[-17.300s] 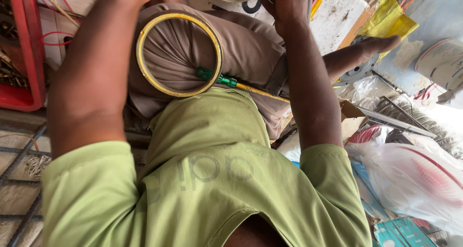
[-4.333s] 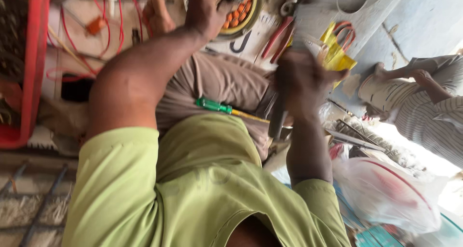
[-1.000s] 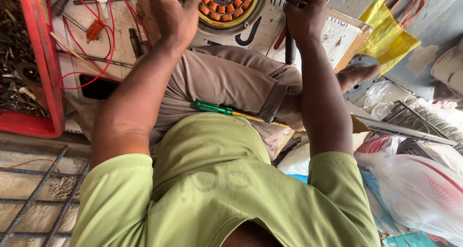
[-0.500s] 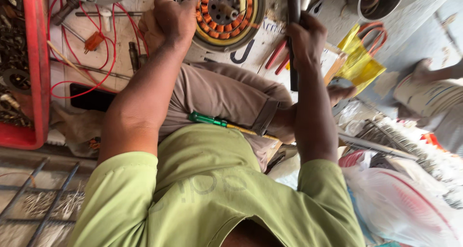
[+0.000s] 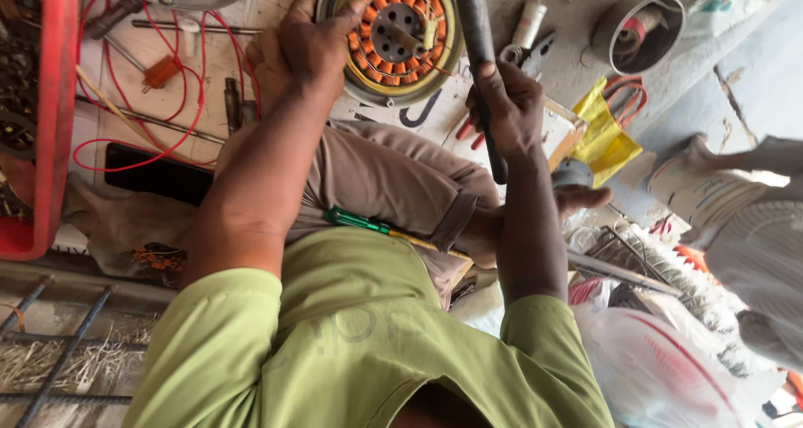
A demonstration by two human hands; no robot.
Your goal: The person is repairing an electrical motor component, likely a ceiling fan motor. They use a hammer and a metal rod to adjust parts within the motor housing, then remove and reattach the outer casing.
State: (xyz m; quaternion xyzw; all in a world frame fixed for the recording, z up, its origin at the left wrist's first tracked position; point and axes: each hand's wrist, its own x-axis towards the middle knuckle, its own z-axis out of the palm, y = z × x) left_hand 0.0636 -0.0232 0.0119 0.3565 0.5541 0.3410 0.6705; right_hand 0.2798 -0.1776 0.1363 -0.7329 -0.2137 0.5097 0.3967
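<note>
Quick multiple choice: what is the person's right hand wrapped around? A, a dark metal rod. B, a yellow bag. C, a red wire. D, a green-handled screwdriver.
A: the right hand is closed around the dark metal rod, which runs upward beside the round motor winding that the left hand steadies.
</note>
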